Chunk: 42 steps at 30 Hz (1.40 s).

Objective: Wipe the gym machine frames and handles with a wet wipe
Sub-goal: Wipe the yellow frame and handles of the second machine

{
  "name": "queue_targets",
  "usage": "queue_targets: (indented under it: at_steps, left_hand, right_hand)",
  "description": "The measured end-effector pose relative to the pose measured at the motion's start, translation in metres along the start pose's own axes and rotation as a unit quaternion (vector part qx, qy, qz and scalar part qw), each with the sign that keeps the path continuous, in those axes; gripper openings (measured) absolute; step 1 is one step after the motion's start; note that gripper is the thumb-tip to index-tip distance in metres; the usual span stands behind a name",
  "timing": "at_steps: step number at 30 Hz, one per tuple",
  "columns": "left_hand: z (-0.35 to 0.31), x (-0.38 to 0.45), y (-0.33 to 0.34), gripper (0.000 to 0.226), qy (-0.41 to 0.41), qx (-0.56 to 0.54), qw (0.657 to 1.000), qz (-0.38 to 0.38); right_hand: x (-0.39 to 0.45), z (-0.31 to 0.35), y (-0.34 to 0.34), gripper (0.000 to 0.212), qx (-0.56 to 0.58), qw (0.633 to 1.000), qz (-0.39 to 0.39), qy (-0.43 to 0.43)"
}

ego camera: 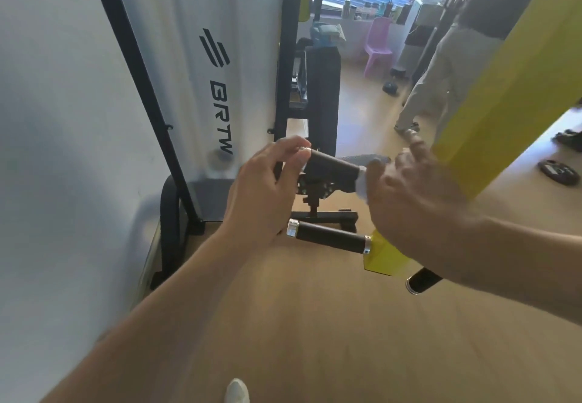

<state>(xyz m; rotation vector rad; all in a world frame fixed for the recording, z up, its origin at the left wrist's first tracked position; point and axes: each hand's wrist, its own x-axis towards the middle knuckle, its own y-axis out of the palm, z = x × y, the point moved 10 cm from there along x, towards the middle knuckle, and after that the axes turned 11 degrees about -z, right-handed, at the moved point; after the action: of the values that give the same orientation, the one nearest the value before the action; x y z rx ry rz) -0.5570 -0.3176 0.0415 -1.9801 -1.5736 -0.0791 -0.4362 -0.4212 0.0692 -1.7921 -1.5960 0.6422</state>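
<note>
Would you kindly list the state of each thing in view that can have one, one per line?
Left hand: fingertips pinching the capped end of the upper handle.
Right hand: blurred, holding the wet wipe at the handle's other end.
Wet wipe: bunched, mostly hidden.
Upper handle: held, horizontal.
Lower handle: untouched.
Yellow frame: slanted, untouched.

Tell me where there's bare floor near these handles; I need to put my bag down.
Free: the tan wooden floor below the lower black handle, right of the white machine shroud. Crowded: around the upper black handle, where left hand and right hand work beside the yellow frame arm.
</note>
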Motion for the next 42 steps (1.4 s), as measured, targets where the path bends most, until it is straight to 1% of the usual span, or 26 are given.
queue_targets:
  at_steps: [2, 5, 7, 8, 9, 11, 13, 14, 16, 17, 18, 19, 20, 22, 24, 26, 27, 29, 30, 31, 32, 33, 35, 39, 40, 42]
  left_hand:
    - [-0.003, -0.002, 0.002, 0.028, -0.010, -0.020, 1.000, -0.001]
    - [-0.004, -0.003, 0.001, 0.032, -0.029, -0.035, 0.999, -0.007]
    - [-0.007, -0.003, -0.004, 0.033, -0.041, -0.031, 0.999, -0.016]
    - [-0.008, -0.004, -0.006, 0.033, -0.046, -0.028, 0.998, -0.019]
    - [-0.010, -0.006, -0.007, 0.032, -0.049, -0.024, 0.998, -0.021]
    - [-0.014, -0.008, -0.007, 0.032, -0.054, -0.028, 0.998, -0.019]
    - [-0.012, -0.009, -0.007, 0.032, -0.067, -0.044, 0.996, -0.028]
    - [-0.011, -0.010, -0.008, 0.031, -0.075, -0.057, 0.995, -0.034]
    - [-0.011, -0.011, -0.010, 0.029, -0.085, -0.075, 0.993, -0.041]
    - [-0.012, -0.011, -0.010, 0.029, -0.088, -0.078, 0.992, -0.039]
    - [-0.012, -0.010, -0.010, 0.030, -0.092, -0.078, 0.992, -0.034]
    - [-0.011, -0.010, -0.010, 0.030, -0.098, -0.077, 0.992, -0.028]
    - [-0.010, -0.010, -0.010, 0.030, -0.103, -0.078, 0.991, -0.023]
    - [-0.008, -0.009, -0.011, 0.029, -0.103, -0.083, 0.991, -0.018]
    - [-0.003, -0.009, -0.011, 0.030, -0.100, -0.086, 0.991, -0.012]
    - [0.014, -0.016, -0.004, 0.033, -0.109, -0.075, 0.991, 0.009]
    - [0.027, -0.022, 0.002, 0.035, -0.113, -0.068, 0.991, 0.026]
    - [0.061, -0.035, 0.015, 0.036, -0.129, -0.062, 0.989, 0.043]
    - [0.079, -0.041, 0.021, 0.035, -0.143, -0.054, 0.987, 0.049]
    - [0.094, -0.048, 0.027, 0.034, -0.160, -0.041, 0.985, 0.059]
    - [0.106, -0.054, 0.034, 0.034, -0.177, -0.034, 0.981, 0.071]
    - [0.114, -0.059, 0.041, 0.035, -0.192, -0.036, 0.977, 0.083]
    - [0.119, -0.065, 0.054, 0.035, -0.202, -0.054, 0.973, 0.098]
    - [0.123, -0.062, 0.064, 0.026, -0.193, -0.076, 0.974, 0.095]
    - [0.124, -0.062, 0.065, 0.025, -0.194, -0.078, 0.974, 0.091]
    - [0.125, -0.062, 0.065, 0.028, -0.197, -0.083, 0.974, 0.080]
  right_hand:
    - [0.017, 0.014, -0.013, 0.034, 0.064, 0.996, -0.068, -0.004]
    - [0.041, 0.031, -0.027, 0.047, 0.147, 0.976, -0.163, -0.004]
    - [0.038, 0.025, -0.035, 0.045, 0.170, 0.962, -0.214, 0.024]
    - [0.030, 0.022, -0.030, 0.038, 0.152, 0.965, -0.212, 0.032]
    - [0.020, 0.016, -0.021, 0.040, 0.125, 0.971, -0.197, 0.043]
    - [-0.007, 0.006, -0.011, 0.068, 0.077, 0.980, -0.178, 0.039]
    - [-0.031, 0.003, -0.016, 0.079, 0.043, 0.982, -0.183, -0.002]
    - [-0.042, 0.007, -0.023, 0.074, 0.055, 0.977, -0.206, -0.028]
    - [-0.062, 0.028, -0.043, 0.048, 0.163, 0.953, -0.239, -0.095]
    - [-0.068, 0.042, -0.045, 0.035, 0.239, 0.940, -0.213, -0.120]
    - [-0.068, 0.058, -0.036, 0.030, 0.297, 0.934, -0.151, -0.129]
    - [-0.062, 0.070, -0.021, 0.032, 0.330, 0.932, -0.097, -0.116]
    - [-0.050, 0.077, -0.004, 0.036, 0.338, 0.935, -0.076, -0.080]
    - [-0.018, 0.075, 0.030, 0.038, 0.351, 0.933, -0.077, 0.017]
    - [0.010, 0.070, 0.050, 0.033, 0.420, 0.896, -0.111, 0.094]
    - [0.026, 0.081, 0.068, 0.025, 0.489, 0.859, -0.100, 0.114]
    - [0.028, 0.096, 0.076, 0.025, 0.508, 0.852, -0.075, 0.098]
    - [0.021, 0.126, 0.084, 0.057, 0.487, 0.872, -0.022, 0.034]
    - [0.018, 0.130, 0.084, 0.072, 0.464, 0.885, -0.021, 0.018]
    - [0.017, 0.129, 0.083, 0.077, 0.445, 0.895, -0.034, 0.015]
    - [0.018, 0.122, 0.082, 0.071, 0.432, 0.900, -0.054, 0.021]
    - [0.018, 0.114, 0.082, 0.057, 0.413, 0.908, -0.067, 0.033]
    - [0.016, 0.101, 0.086, 0.033, 0.355, 0.932, -0.056, 0.051]
    - [-0.004, 0.093, 0.098, 0.033, 0.199, 0.978, 0.024, 0.049]
    - [-0.005, 0.093, 0.097, 0.032, 0.201, 0.978, 0.024, 0.054]
    - [0.004, 0.099, 0.093, 0.029, 0.272, 0.960, -0.002, 0.061]
